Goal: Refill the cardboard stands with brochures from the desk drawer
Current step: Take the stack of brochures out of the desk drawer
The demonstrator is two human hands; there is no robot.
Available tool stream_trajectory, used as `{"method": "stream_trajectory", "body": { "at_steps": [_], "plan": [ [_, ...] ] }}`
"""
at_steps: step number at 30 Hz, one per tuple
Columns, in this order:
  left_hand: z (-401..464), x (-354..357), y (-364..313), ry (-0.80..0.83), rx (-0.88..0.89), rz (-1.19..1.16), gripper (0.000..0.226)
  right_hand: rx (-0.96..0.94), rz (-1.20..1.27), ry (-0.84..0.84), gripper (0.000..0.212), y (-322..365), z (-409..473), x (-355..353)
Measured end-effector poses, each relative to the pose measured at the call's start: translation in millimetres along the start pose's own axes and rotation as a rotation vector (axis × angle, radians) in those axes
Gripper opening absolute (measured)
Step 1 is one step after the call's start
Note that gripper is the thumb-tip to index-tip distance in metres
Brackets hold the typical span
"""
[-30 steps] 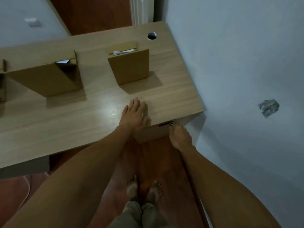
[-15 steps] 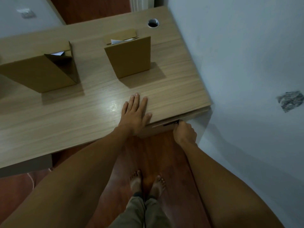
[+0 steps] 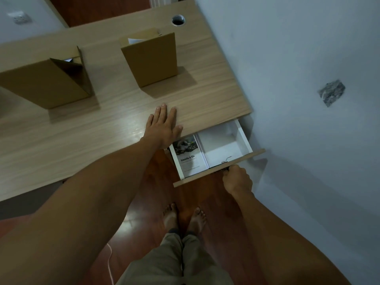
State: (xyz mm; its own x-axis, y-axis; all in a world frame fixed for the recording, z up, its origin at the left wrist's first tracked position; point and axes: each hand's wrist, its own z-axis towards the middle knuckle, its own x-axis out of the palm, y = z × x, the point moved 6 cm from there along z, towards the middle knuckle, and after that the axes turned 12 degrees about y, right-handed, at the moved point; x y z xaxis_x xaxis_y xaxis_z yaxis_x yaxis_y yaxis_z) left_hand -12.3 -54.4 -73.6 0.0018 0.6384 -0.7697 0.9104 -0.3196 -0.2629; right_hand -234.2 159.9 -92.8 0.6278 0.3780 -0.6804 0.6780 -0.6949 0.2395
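Observation:
The desk drawer (image 3: 242, 138) stands pulled out from under the desk's right end, white inside. A brochure stack (image 3: 188, 156) with a photo and dark lettering lies in its left half; the right half shows bare white bottom. My right hand (image 3: 237, 178) is closed on the drawer handle at the wooden front panel. My left hand (image 3: 163, 126) lies flat, fingers spread, on the wooden desk (image 3: 82, 130) near its front edge. Two cardboard stands sit on the desk: one (image 3: 153, 60) at centre, another (image 3: 47, 83) to the left, each showing a bit of white paper at its top.
A grey wall (image 3: 308, 99) runs close along the desk's right side. A round cable hole (image 3: 178, 19) sits at the desk's far right corner. My bare feet (image 3: 185, 218) stand on the red-brown floor below the drawer front. A thin cable (image 3: 110, 262) lies on the floor.
The drawer, shut before, has been pulled out by my right hand, which moved toward me. The brochures inside came into sight. My left hand stayed flat on the desk.

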Motion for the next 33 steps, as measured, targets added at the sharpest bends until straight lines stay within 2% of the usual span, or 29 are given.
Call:
{"method": "stream_trajectory", "body": {
  "at_steps": [7,15,17,19,21,22,24,28,31,33],
  "plan": [
    [-4,-3,-1,0.038,-0.004,0.017,0.075,0.063,0.015,0.034,0.018,-26,-25,10],
    [-11,-5,-4,0.023,0.002,-0.017,0.073,0.085,0.013,0.042,0.024,-36,-38,14],
    [-13,-5,-5,0.017,-0.02,-0.035,0.07,0.099,-0.018,-0.003,0.029,-31,-43,8],
    [-19,-8,-11,-0.055,-0.016,-0.075,0.057,0.105,-0.049,-0.092,0.036,-22,-51,-4],
    [-34,-14,-22,-0.235,0.009,-0.106,0.04,0.067,-0.062,-0.17,0.038,-10,-55,-16],
    [-43,-14,-29,-0.314,0.021,-0.106,0.038,0.035,-0.053,-0.2,0.038,-3,-54,-22],
    [-59,-4,-43,-0.358,0.05,-0.173,0.034,-0.041,-0.009,-0.219,0.035,9,-48,-31],
    [-65,38,-60,-0.207,0.004,-0.46,0.019,-0.181,0.071,-0.063,0.024,32,-20,-32],
    [-58,78,-63,-0.039,-0.157,-0.694,0.026,-0.196,0.144,0.11,0.034,41,4,-18],
    [-53,99,-65,0.072,-0.29,-0.794,0.031,-0.195,0.146,0.151,0.033,45,20,-8]
  ]
}}
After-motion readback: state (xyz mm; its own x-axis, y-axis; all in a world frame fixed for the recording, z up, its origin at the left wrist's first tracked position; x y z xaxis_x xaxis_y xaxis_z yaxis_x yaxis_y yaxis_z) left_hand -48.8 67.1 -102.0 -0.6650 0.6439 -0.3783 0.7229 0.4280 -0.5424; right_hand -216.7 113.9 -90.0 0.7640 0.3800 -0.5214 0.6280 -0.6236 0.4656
